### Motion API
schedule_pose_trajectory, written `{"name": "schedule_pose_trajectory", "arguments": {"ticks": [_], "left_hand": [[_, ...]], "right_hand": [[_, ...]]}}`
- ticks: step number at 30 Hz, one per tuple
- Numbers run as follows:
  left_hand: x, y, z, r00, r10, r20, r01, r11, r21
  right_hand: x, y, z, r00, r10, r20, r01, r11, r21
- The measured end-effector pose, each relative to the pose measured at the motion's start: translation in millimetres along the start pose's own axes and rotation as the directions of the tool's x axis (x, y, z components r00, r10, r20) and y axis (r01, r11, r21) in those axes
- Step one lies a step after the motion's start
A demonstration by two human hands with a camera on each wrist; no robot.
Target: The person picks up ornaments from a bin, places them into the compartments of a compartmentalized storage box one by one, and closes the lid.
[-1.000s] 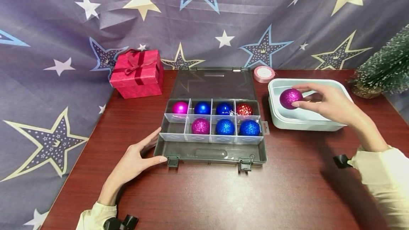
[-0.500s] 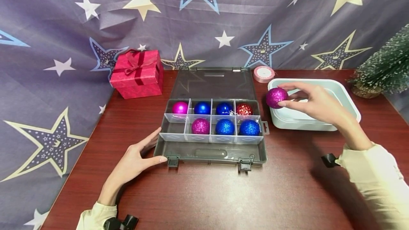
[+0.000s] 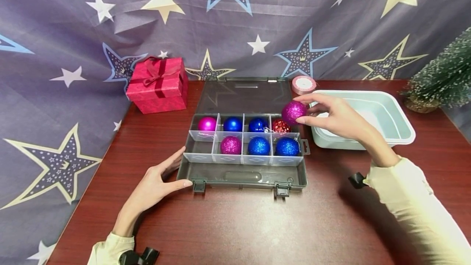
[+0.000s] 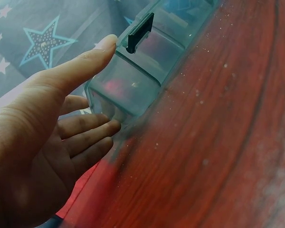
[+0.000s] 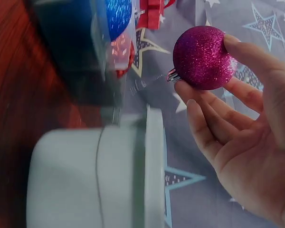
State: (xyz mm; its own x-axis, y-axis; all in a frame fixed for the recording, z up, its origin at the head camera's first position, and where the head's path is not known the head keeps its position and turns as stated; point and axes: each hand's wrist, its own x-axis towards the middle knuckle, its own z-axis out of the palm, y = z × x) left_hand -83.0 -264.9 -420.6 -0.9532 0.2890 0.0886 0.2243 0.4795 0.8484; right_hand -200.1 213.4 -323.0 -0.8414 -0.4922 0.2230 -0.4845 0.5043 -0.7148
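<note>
Between thumb and fingers my right hand [image 3: 336, 115] pinches a glittery magenta Christmas ball [image 3: 294, 112], held above the right end of an open divided plastic box [image 3: 243, 177]. The ball's silver cap and a clear thread show in the right wrist view. My left hand [image 3: 156, 183] touches the box's left end, thumb at the front corner, fingers fairly straight along the side. Back compartments hold a pink ball [image 3: 207, 124], two blue balls and a red ball [image 3: 281, 126], partly behind the held one. In the front row lie a glittery magenta ball [image 3: 231, 145] and two glittery blue balls; the left compartment is bare.
A pale mint tub [image 3: 353, 144] stands right of the box, under my right forearm. Behind are a pink ribbon roll [image 3: 303, 84], a red gift box [image 3: 158, 87] at left and a small frosted tree [image 3: 438, 77] at right. A starry cloth hangs behind the table.
My right hand has carried the magenta ball leftward, from over the mint tub to above the box's right end. The left hand has stayed at the box.
</note>
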Motion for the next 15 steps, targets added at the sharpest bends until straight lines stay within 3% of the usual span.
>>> {"name": "schedule_pose_trajectory", "arguments": {"ticks": [5, 15], "left_hand": [[0.5, -0.3, 0.1, 1.0, 0.003, 0.002, -0.003, 1.0, -0.013], [0.0, 0.1, -0.2, 1.0, -0.007, 0.002, 0.007, 1.0, -0.003]], "right_hand": [[12.5, -8.3, 10.6, 0.998, -0.037, 0.045, 0.035, 0.998, 0.043], [29.1, -15.6, 34.6, 0.993, -0.042, 0.11, 0.03, 0.994, 0.106]]}}
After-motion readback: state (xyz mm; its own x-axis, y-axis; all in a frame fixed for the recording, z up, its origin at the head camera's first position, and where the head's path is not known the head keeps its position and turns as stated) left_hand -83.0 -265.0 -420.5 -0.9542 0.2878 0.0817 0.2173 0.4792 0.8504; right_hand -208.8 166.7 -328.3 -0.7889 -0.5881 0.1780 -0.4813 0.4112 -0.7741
